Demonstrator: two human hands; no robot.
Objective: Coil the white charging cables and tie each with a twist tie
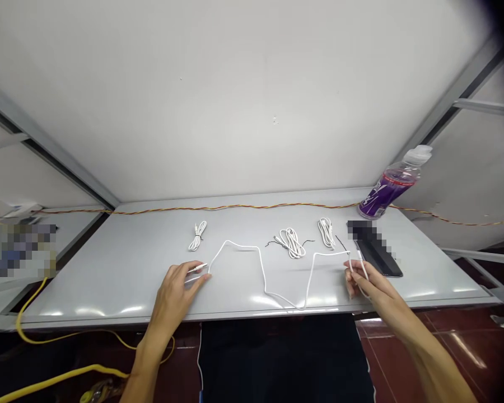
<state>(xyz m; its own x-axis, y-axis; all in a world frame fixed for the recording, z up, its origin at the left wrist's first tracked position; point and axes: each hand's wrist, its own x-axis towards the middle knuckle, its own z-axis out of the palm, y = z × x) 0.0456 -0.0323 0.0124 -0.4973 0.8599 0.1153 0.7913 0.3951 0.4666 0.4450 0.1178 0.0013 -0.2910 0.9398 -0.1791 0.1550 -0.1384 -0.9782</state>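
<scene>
A long white cable [262,274] lies uncoiled in loops across the front of the grey table [109,263]. My left hand [178,288] pinches one end of it, fingers closed on the plug. My right hand [363,280] is closed on the other end, with a short loop of cable folded in its fingers. Behind the cable lie three coiled white cables: one at the left [197,235], one in the middle [292,242] with thin black ties beside it, and one at the right [326,232].
A black phone [380,257] lies just behind my right hand. A purple-labelled bottle [390,184] stands at the back right. A twisted red-yellow wire [235,207] runs along the table's back edge. A yellow cable [46,336] hangs below the front left.
</scene>
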